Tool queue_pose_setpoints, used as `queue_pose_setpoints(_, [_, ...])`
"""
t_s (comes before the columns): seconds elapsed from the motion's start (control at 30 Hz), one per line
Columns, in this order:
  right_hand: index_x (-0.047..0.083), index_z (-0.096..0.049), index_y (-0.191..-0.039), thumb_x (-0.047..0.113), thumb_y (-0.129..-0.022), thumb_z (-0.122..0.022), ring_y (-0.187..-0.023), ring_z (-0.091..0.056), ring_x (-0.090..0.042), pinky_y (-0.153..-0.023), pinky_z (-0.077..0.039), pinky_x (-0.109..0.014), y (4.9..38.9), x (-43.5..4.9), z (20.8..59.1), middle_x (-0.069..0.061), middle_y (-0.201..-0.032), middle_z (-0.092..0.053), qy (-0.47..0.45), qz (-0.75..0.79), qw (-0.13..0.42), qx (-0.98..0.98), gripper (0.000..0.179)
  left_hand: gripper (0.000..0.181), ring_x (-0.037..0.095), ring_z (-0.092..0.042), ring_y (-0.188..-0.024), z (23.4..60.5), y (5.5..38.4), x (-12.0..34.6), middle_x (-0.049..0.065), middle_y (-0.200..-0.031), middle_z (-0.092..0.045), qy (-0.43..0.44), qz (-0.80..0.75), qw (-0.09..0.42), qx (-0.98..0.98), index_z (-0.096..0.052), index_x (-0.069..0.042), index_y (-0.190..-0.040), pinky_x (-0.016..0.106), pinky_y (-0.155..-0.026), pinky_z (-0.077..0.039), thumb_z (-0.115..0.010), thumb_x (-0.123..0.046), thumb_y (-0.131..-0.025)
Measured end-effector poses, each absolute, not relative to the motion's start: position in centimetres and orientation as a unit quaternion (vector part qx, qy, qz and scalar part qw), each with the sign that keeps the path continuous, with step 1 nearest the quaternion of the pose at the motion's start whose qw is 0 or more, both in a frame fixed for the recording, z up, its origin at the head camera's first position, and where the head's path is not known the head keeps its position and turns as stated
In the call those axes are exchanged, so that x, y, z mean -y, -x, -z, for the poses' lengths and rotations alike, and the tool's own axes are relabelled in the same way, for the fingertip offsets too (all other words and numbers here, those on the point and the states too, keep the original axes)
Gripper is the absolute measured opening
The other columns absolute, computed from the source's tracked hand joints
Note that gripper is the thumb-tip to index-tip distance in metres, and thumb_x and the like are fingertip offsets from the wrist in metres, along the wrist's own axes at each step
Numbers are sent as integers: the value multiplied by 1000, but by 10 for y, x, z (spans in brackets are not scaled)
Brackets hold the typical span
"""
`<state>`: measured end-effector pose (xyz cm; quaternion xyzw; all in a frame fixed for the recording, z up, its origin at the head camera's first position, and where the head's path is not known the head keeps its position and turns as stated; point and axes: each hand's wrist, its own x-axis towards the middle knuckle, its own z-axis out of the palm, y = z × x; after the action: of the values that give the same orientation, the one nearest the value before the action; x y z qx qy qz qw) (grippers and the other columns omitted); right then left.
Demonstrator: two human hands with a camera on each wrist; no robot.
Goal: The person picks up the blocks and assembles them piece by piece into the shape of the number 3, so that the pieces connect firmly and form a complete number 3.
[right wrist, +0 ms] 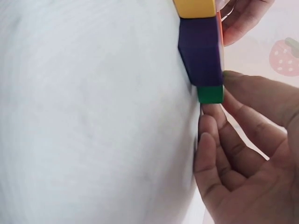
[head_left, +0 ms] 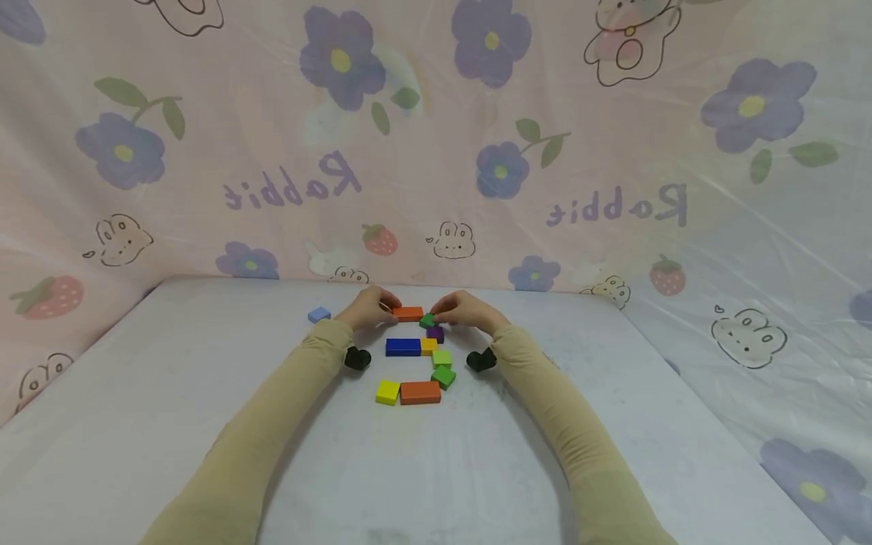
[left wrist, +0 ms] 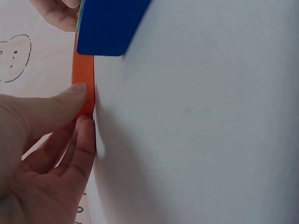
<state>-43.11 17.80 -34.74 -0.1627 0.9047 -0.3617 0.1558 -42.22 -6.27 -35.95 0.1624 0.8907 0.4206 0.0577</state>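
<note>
At the far side of the table, my left hand (head_left: 366,308) pinches the left end of an orange block (head_left: 409,314); the left wrist view shows the thumb on this orange block (left wrist: 83,70). My right hand (head_left: 470,310) grips a small green block (head_left: 428,321) at the orange block's right end. The green block (right wrist: 211,95) is partly hidden behind a purple block (right wrist: 202,51) in the right wrist view. Nearer the front lie a dark blue block (head_left: 403,347), an amber block (head_left: 428,347), a lime block (head_left: 441,359) and another green block (head_left: 443,377).
A second orange block (head_left: 420,393) and a yellow block (head_left: 387,392) form the nearest row. Left of the left hand lies a light blue block (head_left: 319,314). The white table (head_left: 170,393) meets a printed curtain (head_left: 422,151) behind. Black wrist devices (head_left: 481,359) sit by both wrists.
</note>
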Motion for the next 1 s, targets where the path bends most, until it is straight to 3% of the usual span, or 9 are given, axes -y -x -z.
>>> queue_pose_setpoints(0.63, [9, -68, -114, 21, -91, -66, -97, -57, -20, -88, -47, -31, 432, -179, 348, -3, -110, -66, 164, 365, 156, -903, 25, 42, 29, -57, -106, 350, 423, 84, 17, -121, -59, -172, -434, 62, -882, -56, 2, -128, 38, -91, -48, -67, -7, -88])
queue_pose_setpoints(0.8, [8, -68, -114, 20, -91, -66, -96, -57, -20, -87, -47, -31, 431, -178, 348, -3, -110, -66, 165, 366, 156, -903, 26, 44, 32, -58, -106, 345, 424, 96, 24, -123, -57, -183, -456, 68, -868, -53, 7, -128, 37, -88, -50, -67, -4, -88])
queue_pose_setpoints(1.0, [9, -68, -113, 21, -91, -66, -96, -57, -19, -87, -47, -31, 432, -178, 349, -3, -110, -66, 165, 362, 155, -904, 26, 42, 34, -56, -108, 340, 424, 110, 26, -121, -58, -203, -452, 50, -867, -54, 10, -125, 41, -93, -47, -67, -4, -88])
